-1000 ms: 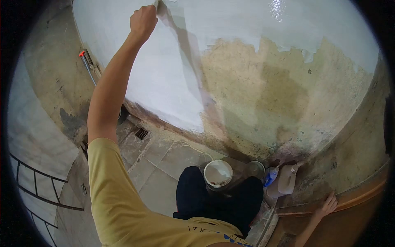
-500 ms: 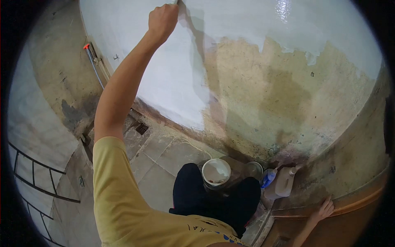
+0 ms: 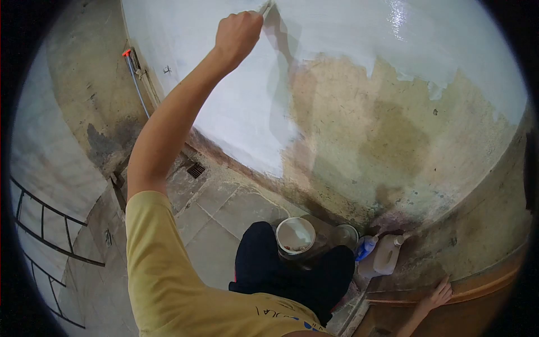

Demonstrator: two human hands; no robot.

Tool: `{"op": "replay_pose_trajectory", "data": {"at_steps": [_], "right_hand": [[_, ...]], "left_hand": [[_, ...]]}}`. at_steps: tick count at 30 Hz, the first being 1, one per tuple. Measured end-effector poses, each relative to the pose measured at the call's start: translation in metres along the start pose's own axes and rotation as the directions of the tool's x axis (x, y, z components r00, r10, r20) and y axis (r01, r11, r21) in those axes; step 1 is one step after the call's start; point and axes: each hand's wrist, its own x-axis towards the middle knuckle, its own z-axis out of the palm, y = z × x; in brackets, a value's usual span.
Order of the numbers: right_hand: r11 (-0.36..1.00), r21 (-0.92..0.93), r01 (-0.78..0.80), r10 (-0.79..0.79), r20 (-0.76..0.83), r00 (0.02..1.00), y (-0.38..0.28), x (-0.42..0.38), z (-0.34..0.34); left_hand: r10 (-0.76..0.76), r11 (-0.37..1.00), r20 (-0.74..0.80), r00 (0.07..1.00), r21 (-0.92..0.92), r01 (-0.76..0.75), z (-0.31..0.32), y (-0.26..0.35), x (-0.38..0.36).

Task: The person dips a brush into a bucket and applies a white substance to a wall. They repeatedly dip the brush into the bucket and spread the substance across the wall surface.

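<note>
My left hand [image 3: 240,36] is raised high and closed around a paintbrush [image 3: 266,7], of which only a short part shows past my fingers. The brush end is at the wall [image 3: 236,112], on a section coated in white paint. Lower right, my right hand [image 3: 439,296] rests with fingers stretched over the edge of a brown wooden board [image 3: 477,285], holding nothing. Between my knees stands a white bucket [image 3: 296,231] with whitish residue inside.
A bare, stained yellowish patch [image 3: 359,118] of wall adjoins the paint. Right of the bucket stand a round container [image 3: 345,236], a blue-and-white bottle [image 3: 366,247] and a beige jug [image 3: 386,255]. A floor drain [image 3: 196,170], an orange-topped pole [image 3: 135,78] and a black metal rack [image 3: 56,244] are leftward.
My left hand has moved right along the painted wall with the brush, and more of the brush shows. The view has shifted slightly. My right hand stays on the wooden edge.
</note>
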Motion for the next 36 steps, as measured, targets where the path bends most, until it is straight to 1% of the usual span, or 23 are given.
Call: {"op": "replay_pose_trajectory", "data": {"at_steps": [3, 5, 6, 7, 8, 9, 11, 12, 13, 14, 15, 16, 17, 18, 19, 20, 21, 24, 26, 27, 29, 31, 36], "right_hand": [[1.0, -0.006, -0.019, 0.02, 0.031, 0.999, 0.002, -0.005, 0.003], [1.0, -0.007, -0.013, 0.013, 0.012, 1.0, 0.001, -0.003, 0.002], [1.0, -0.007, -0.005, 0.005, -0.008, 1.0, 0.001, -0.001, 0.001], [1.0, -0.01, -0.007, 0.007, -0.004, 1.0, 0.0, -0.001, 0.001], [0.999, -0.037, -0.027, 0.028, 0.026, 0.999, -0.001, 0.0, 0.001], [0.997, -0.064, -0.048, 0.052, 0.056, 0.997, -0.002, -0.001, 0.001], [0.998, -0.038, -0.059, 0.062, 0.081, 0.995, -0.002, 0.0, -0.003], [0.998, -0.009, -0.061, 0.062, 0.103, 0.993, -0.002, -0.001, -0.004], [0.998, -0.014, -0.069, 0.07, 0.105, 0.992, 0.0, -0.003, -0.001], [0.999, -0.007, -0.046, 0.047, 0.052, 0.998, 0.003, -0.006, 0.005], [1.0, -0.002, -0.023, 0.023, -0.002, 1.0, 0.003, -0.006, 0.007], [1.0, -0.009, -0.027, 0.027, -0.002, 1.0, 0.001, -0.007, 0.007], [0.998, -0.029, -0.048, 0.049, 0.029, 0.998, 0.0, -0.007, 0.007], [0.996, -0.051, -0.068, 0.071, 0.058, 0.996, -0.001, -0.006, 0.005], [0.995, -0.064, -0.073, 0.077, 0.056, 0.995, -0.002, -0.005, 0.003], [0.995, -0.04, -0.09, 0.094, 0.106, 0.99, -0.002, -0.004, 0.002], [0.994, -0.016, -0.109, 0.11, 0.156, 0.982, -0.002, -0.003, 0.0], [0.998, -0.037, -0.056, 0.06, 0.108, 0.992, 0.001, -0.003, 0.004], [0.996, -0.055, -0.069, 0.076, 0.144, 0.987, 0.002, -0.004, 0.004], [0.994, -0.07, -0.08, 0.092, 0.182, 0.979, 0.002, -0.006, 0.004], [0.994, -0.074, -0.075, 0.086, 0.154, 0.984, 0.005, -0.012, 0.011], [0.994, -0.08, -0.072, 0.081, 0.118, 0.99, 0.003, -0.006, 0.01], [0.992, -0.09, -0.083, 0.097, 0.159, 0.983, -0.003, 0.005, 0.001]], "left_hand": [[-0.064, 0.998, -0.07, 0.996, -0.008, 0.064, -0.008, -0.022, -0.001], [-0.181, 0.977, -0.12, 0.976, 0.088, 0.192, -0.011, -0.036, 0.004], [-0.344, 0.934, -0.04, 0.938, -0.119, 0.337, -0.009, -0.046, 0.009], [-0.477, 0.826, 0.072, 0.876, -0.306, 0.474, -0.004, -0.06, 0.013], [-0.265, 0.958, -0.264, 0.927, -0.184, 0.222, 0.005, -0.075, 0.011], [-0.306, 0.921, -0.31, 0.9, -0.335, 0.198, 0.002, -0.08, 0.013], [-0.318, 0.89, -0.209, 0.925, -0.402, 0.216, -0.005, -0.089, 0.018], [-0.311, 0.89, -0.214, 0.926, -0.406, 0.205, -0.005, -0.089, 0.022], [-0.309, 0.824, -0.138, 0.941, -0.533, 0.192, -0.006, -0.088, 0.025], [-0.297, 0.738, -0.062, 0.953, -0.648, 0.188, -0.006, -0.088, 0.027], [-0.294, 0.736, -0.065, 0.954, -0.652, 0.182, -0.009, -0.084, 0.029], [-0.279, 0.698, -0.009, 0.96, -0.689, 0.196, -0.011, -0.077, 0.033], [-0.261, 0.656, 0.046, 0.964, -0.725, 0.212, -0.015, -0.072, 0.037], [-0.259, 0.649, 0.04, 0.965, -0.733, 0.205, -0.013, -0.073, 0.042], [-0.221, 0.68, 0.077, 0.972, -0.702, 0.21, -0.012, -0.074, 0.047], [-0.185, 0.711, 0.116, 0.976, -0.67, 0.214, -0.011, -0.075, 0.052], [-0.185, 0.705, 0.11, 0.977, -0.678, 0.21, -0.005, -0.079, 0.056], [-0.129, 0.691, 0.131, 0.983, -0.699, 0.184, 0.013, -0.098, 0.063], [-0.052, 0.666, 0.126, 0.991, -0.735, 0.128, 0.027, -0.113, 0.065], [-0.051, 0.666, 0.123, 0.991, -0.735, 0.125, 0.036, -0.122, 0.065], [-0.073, 0.619, 0.12, 0.99, -0.773, 0.14, 0.051, -0.136, 0.063], [-0.093, 0.611, 0.133, 0.987, -0.775, 0.163, 0.05, -0.141, 0.057], [-0.129, 0.609, 0.164, 0.978, -0.765, 0.209, 0.058, -0.164, 0.051]]}}
